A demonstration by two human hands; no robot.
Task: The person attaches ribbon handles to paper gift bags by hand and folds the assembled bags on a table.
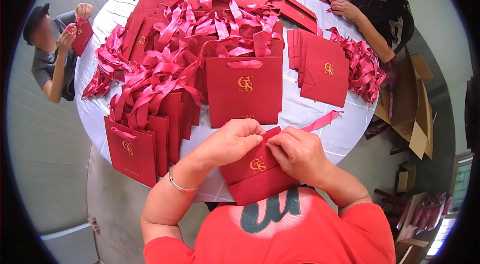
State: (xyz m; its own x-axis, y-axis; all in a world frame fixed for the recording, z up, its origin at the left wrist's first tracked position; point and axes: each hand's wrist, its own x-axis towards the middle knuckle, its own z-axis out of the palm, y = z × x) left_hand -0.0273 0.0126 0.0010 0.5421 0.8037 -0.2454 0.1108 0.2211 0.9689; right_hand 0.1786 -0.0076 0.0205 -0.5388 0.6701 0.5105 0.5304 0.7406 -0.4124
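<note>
White cloth covers a round table [330, 146] that fills the middle of the frame, crowded toward the top with red bags and pink ribbon. At the lower centre, a flat, deep-red paper gift bag [257, 176] lies slightly tilted at the table's near edge, probably kept close to the body so both hands reach its top edge. The left hand [235, 139] and right hand [299, 154] each pinch that edge between thumb and fingers; whether ribbon is caught there too, I cannot tell. A glossy pink satin ribbon [324, 121] trails out beyond the right hand. Upright red bags [131, 156] at the lower left seem grouped to save room. The held bag looks smooth, with a gold monogram above a crosswise crease.
</note>
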